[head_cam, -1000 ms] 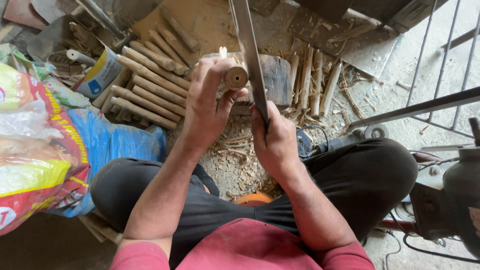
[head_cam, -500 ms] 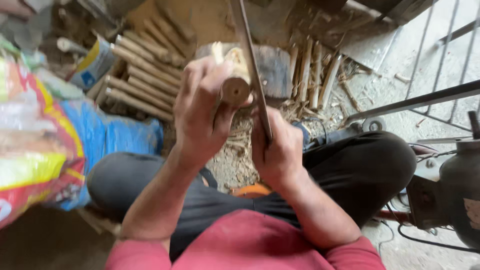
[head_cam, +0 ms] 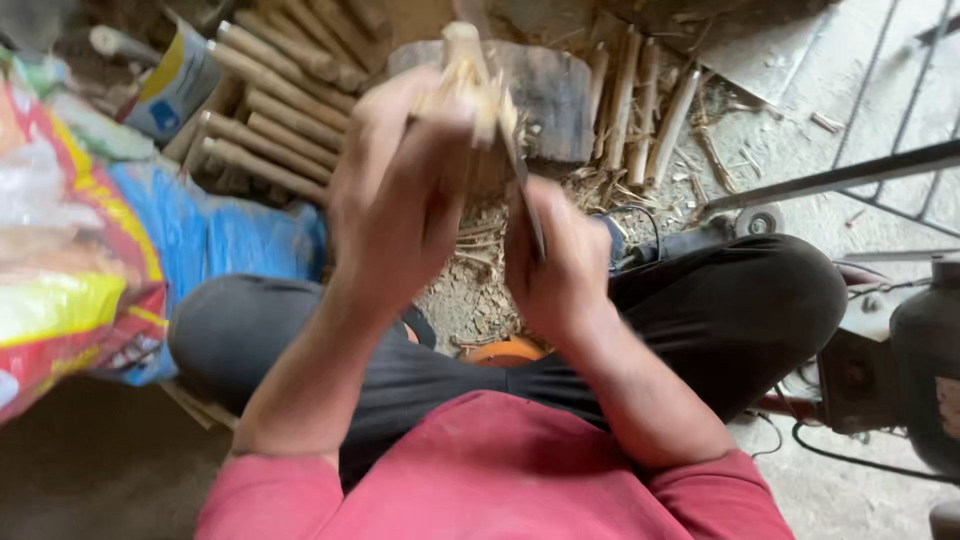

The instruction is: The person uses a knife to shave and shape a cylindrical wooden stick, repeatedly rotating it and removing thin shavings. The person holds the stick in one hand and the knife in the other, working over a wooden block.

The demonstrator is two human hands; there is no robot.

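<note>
My left hand [head_cam: 400, 190] grips a pale wooden stick [head_cam: 468, 70] with splintered, shaved fibres at its top, held above a dark wooden chopping block [head_cam: 555, 100]. My right hand [head_cam: 560, 260] is closed around the handle of a long metal blade [head_cam: 520, 165], whose edge lies against the stick just right of my left hand. Both hands are motion-blurred. I sit cross-legged in black trousers, and wood chips [head_cam: 470, 290] cover the ground between my knees.
A pile of round wooden sticks [head_cam: 270, 110] lies at the back left beside a tin can [head_cam: 175, 85]. Colourful plastic sacks [head_cam: 90, 240] sit at left. Split sticks [head_cam: 640, 110] lean right of the block. A metal bar [head_cam: 830, 180] and dark machine [head_cam: 920, 360] are at right.
The stick end that showed a round cross-section now looks shaved and splintered. The blade has come down from high above the block to the stick, and both hands have moved closer to the camera.
</note>
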